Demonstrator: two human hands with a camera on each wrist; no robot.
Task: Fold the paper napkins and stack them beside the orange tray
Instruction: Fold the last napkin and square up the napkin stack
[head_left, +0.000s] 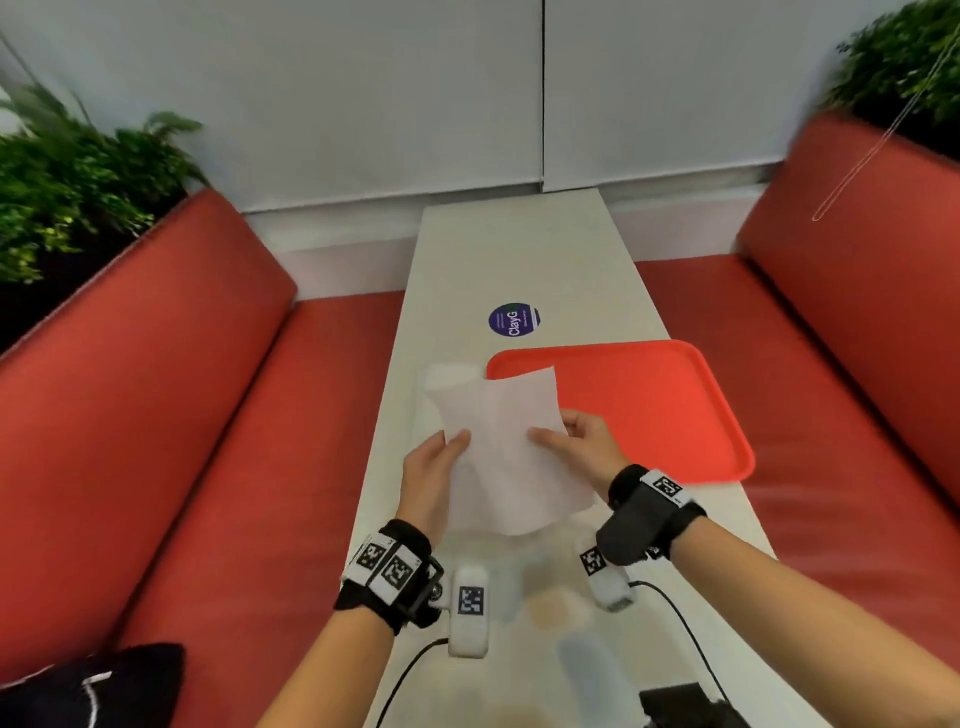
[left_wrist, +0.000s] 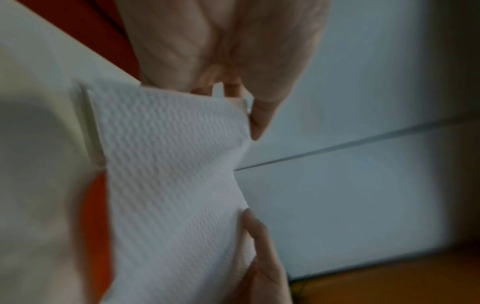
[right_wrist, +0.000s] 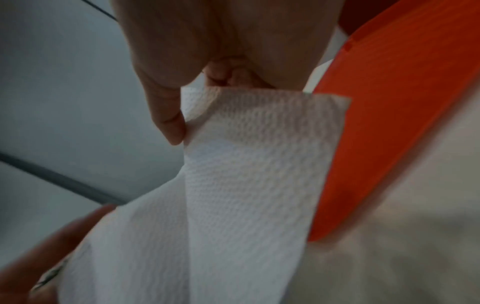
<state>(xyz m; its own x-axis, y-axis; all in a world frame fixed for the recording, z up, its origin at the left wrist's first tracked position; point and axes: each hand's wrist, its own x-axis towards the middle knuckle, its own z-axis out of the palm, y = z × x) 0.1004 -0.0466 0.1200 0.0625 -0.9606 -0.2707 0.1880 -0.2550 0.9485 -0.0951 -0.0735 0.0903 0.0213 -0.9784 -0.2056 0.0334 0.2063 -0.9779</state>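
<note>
A white embossed paper napkin (head_left: 506, 447) hangs unfolded in the air above the table, held by both hands. My left hand (head_left: 436, 467) pinches its left edge, thumb on top. My right hand (head_left: 576, 441) pinches its right edge. In the left wrist view the napkin (left_wrist: 168, 174) runs from my left hand (left_wrist: 233, 96) down to the other hand's thumb. The right wrist view shows the napkin (right_wrist: 254, 174) pinched by my right hand (right_wrist: 207, 98), beside the orange tray (right_wrist: 389, 123). The orange tray (head_left: 649, 405) lies on the table's right side. More white napkin (head_left: 447, 376) lies flat left of the tray.
The narrow white table (head_left: 519, 260) runs away from me between two red benches (head_left: 182, 415) (head_left: 857, 364). A round purple sticker (head_left: 514, 319) sits beyond the tray. Plants (head_left: 67, 182) stand behind the left bench. A black object (head_left: 675, 701) and cables lie at the near table edge.
</note>
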